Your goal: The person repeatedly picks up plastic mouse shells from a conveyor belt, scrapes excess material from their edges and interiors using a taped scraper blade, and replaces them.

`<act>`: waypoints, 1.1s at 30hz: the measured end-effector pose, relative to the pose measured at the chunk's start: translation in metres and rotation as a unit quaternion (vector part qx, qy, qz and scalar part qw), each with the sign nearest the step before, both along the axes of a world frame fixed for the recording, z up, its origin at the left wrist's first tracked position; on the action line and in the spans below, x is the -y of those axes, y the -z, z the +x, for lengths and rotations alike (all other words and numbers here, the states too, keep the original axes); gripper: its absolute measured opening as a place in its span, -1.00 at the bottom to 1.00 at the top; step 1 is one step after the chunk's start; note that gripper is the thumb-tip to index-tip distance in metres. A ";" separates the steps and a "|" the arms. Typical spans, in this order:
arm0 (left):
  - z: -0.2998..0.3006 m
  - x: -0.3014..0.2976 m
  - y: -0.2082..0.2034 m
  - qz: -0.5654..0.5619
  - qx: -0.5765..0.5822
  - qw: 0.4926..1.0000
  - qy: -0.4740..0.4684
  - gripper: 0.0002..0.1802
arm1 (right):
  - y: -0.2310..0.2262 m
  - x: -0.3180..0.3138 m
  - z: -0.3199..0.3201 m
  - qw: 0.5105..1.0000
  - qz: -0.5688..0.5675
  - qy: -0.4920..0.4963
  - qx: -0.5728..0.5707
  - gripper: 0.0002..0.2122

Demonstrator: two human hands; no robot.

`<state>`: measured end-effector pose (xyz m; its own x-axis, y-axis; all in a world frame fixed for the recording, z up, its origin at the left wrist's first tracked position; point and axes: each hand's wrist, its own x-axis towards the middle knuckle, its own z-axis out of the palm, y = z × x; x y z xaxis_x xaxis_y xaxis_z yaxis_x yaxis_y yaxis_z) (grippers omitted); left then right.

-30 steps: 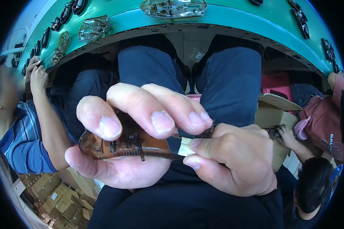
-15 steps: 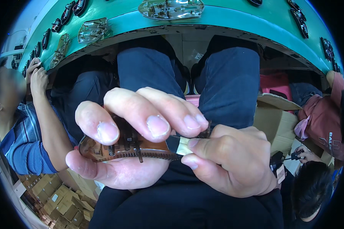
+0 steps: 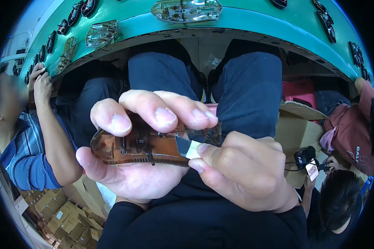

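Head cam was looking straight down at the lap here. Far left, a co-worker in a striped shirt (image 3: pixel 27 153) had both hands up at the edge of the green bench (image 3: pixel 253 20), where a few clear housings (image 3: pixel 102 34) and dark parts sat along the top. Moving in, the left hand (image 3: pixel 133 166) was cupped under a brown see-through plastic housing (image 3: pixel 145 145), thumb underneath and fingers (image 3: pixel 164 114) curled over the top, so it was properly clamped. Just right of that, the right hand (image 3: pixel 245 174) was pinched shut on a small blade-like tool with a pale handle (image 3: pixel 187 147), its dark tip pressed against the housing's middle. Far right, another person (image 3: pixel 340 203) sat low by some cardboard boxes with a phone. Honestly the risk I'd flag: that tip sat right below the left fingertips, so if it skidded off the smooth plastic it could nick a finger or scratch or crack the part, especially held in mid-air over the knees with nothing backing it. Compared with half a second before, the grip looked basically the same, the housing just tilted up slightly and the tool tip sat a bit further in.
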<state>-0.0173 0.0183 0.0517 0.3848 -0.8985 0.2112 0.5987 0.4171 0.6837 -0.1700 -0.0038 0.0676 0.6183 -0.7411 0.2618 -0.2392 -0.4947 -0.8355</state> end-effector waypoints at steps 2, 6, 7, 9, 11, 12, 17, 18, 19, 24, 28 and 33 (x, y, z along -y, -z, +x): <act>0.001 0.000 0.001 0.006 -0.010 1.000 0.004 -0.60 | 0.001 0.002 0.000 1.000 0.005 -0.005 0.005 -0.84; 0.002 -0.002 -0.001 0.018 -0.017 1.000 0.004 -0.61 | 0.001 0.002 0.002 1.000 0.001 -0.003 0.004 -0.84; 0.004 -0.003 -0.002 0.026 -0.022 0.999 0.013 -0.61 | 0.002 0.001 0.002 1.000 -0.004 0.003 0.009 -0.84; 0.005 -0.003 -0.003 0.034 -0.028 0.999 0.022 -0.62 | 0.002 0.001 0.002 1.000 -0.009 0.008 0.015 -0.83; 0.005 -0.003 -0.002 0.032 -0.047 0.998 0.039 -0.60 | 0.000 0.002 0.001 1.000 -0.002 0.006 0.005 -0.83; 0.006 -0.004 -0.002 0.032 -0.047 0.998 0.040 -0.60 | 0.001 0.001 0.001 1.000 -0.002 0.007 0.005 -0.83; 0.010 -0.003 0.002 0.013 -0.091 0.992 0.091 -0.60 | 0.003 0.000 0.000 1.000 -0.003 0.019 -0.003 -0.79; 0.011 -0.004 0.000 0.014 -0.092 0.991 0.092 -0.60 | 0.003 0.001 0.000 1.000 -0.001 0.018 -0.005 -0.78; 0.011 -0.004 -0.002 0.027 -0.099 0.991 0.091 -0.61 | 0.004 0.001 0.001 1.000 -0.002 0.014 -0.006 -0.78; 0.009 -0.003 -0.005 0.041 -0.103 0.990 0.081 -0.62 | 0.003 -0.002 0.002 1.000 -0.013 0.018 -0.017 -0.77; 0.009 -0.003 -0.004 0.054 -0.107 0.989 0.082 -0.63 | 0.005 -0.002 0.001 0.998 -0.045 0.029 -0.020 -0.75; 0.008 -0.004 -0.004 0.056 -0.113 0.989 0.075 -0.62 | 0.005 -0.003 0.001 0.997 -0.067 0.029 -0.034 -0.74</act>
